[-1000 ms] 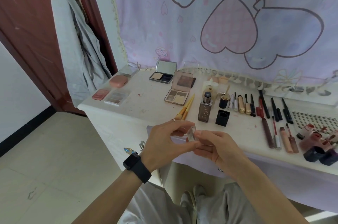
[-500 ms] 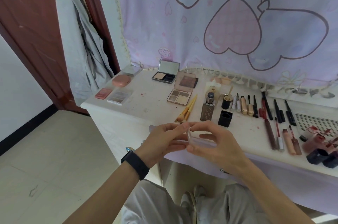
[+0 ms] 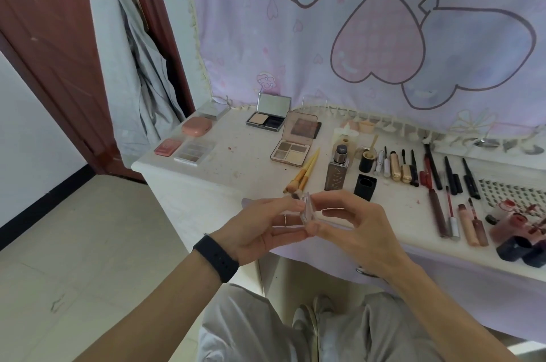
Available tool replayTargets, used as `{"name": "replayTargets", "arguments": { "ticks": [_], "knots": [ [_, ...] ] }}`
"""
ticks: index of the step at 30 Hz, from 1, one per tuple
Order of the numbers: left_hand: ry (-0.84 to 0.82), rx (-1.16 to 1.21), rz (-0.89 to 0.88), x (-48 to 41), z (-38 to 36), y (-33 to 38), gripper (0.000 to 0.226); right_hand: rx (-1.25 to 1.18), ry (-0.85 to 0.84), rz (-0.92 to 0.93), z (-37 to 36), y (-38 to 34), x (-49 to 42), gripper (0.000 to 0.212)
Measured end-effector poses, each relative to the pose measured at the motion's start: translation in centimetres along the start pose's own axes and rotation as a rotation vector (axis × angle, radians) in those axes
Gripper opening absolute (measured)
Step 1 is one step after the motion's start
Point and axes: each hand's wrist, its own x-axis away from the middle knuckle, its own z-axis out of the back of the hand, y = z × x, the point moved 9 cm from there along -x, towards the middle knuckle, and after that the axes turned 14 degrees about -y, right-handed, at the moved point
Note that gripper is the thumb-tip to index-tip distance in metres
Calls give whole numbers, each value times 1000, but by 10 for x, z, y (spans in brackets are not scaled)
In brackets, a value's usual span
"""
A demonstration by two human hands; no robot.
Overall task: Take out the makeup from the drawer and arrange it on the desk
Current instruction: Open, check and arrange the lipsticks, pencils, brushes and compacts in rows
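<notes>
Change since a second ago: the left hand (image 3: pixel 254 231) had its fingers curled over the piece and now reaches out nearly straight. Both hands have kept their place before the desk edge.
Left hand: it wears a black wristband and a ring on one finger. Thumb and fingertips pinch the left side of the clear case (image 3: pixel 307 212).
Clear case: small and see-through, held in the air between the two hands and seen edge-on. Its long axis stands near upright. What it holds cannot be told.
Right hand (image 3: pixel 357 228): the forefinger lies over the case's top and the thumb under its lower end, so it grasps the case. The other fingers are loosely bent, apart from it.
Desk (image 3: pixel 236 160): it lies straight ahead, beyond the hands. The case hangs over its front edge and is not yet on it.
Nearest things: the brushes (image 3: pixel 301 175) are just behind the case. The foundation bottle (image 3: pixel 336 169) and the black cap (image 3: pixel 365 185) are behind and to the right.
Judgement: the bare patch lies ahead and to the left of the brushes, nearer the left hand. The filled rows on the right are nearer the right hand.
</notes>
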Motion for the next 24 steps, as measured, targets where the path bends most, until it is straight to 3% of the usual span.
{"name": "replayTargets", "arguments": {
  "ticks": [4,8,14,18,24],
  "knots": [
    [33,45,20,-2,2,-2,19,-33,-15,-13,2,5,-3,39],
    [45,82,39,-1,6,-4,31,-160,-24,-51,2,12,-3,34],
    [49,112,66,2,20,-9,39,-282,108,-173,6,34,0,16],
    [65,-36,46,5,33,-4,23,-323,114,-245,-5,41,-2,13],
    [101,-254,34,12,36,4,25,-400,103,-348,-19,51,-4,16]
  ]
}}
